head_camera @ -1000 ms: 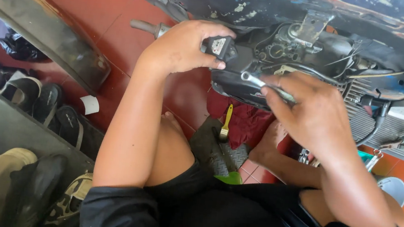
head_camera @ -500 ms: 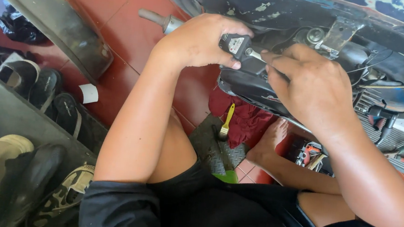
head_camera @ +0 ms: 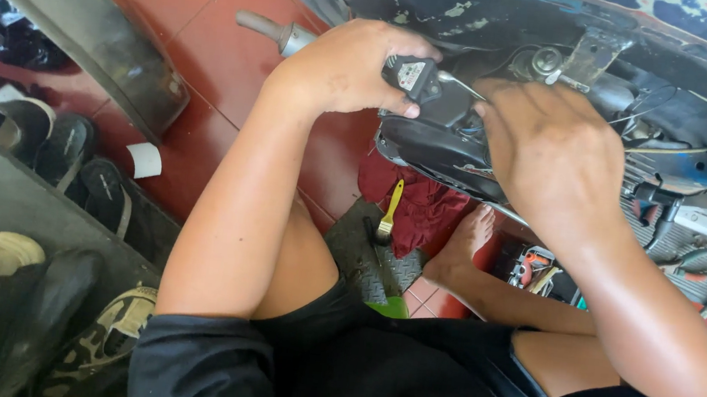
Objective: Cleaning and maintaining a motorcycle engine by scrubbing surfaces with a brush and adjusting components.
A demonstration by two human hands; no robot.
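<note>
Shifted since earlier frame: right hand (head_camera: 550,158) up and in toward 12 o'clock, now over black housing (head_camera: 447,143); metal tool formerly plain in that hand now mostly hidden, thin shaft (head_camera: 462,85) only showing.

Left hand (head_camera: 345,71): closed round small black module w/ label (head_camera: 410,75), thumb pinning lower edge, approx 11 o'clock.
Right hand: curled, back to camera; grip on tool handle likely but fingers hidden, cannot tell for sure.
Step well done, as judged: module kept steady w/ left, shaft square to fastener, short turns, wrist low.

Edges: frame underside (head_camera: 512,18) close at 12; wires and cylinder fins (head_camera: 679,180) tight at 2-3 o'clock.
Open room: red floor (head_camera: 205,25) at 10 o'clock; bare foot (head_camera: 462,245), red rag (head_camera: 422,210), yellow brush (head_camera: 389,211) at 6.
</note>
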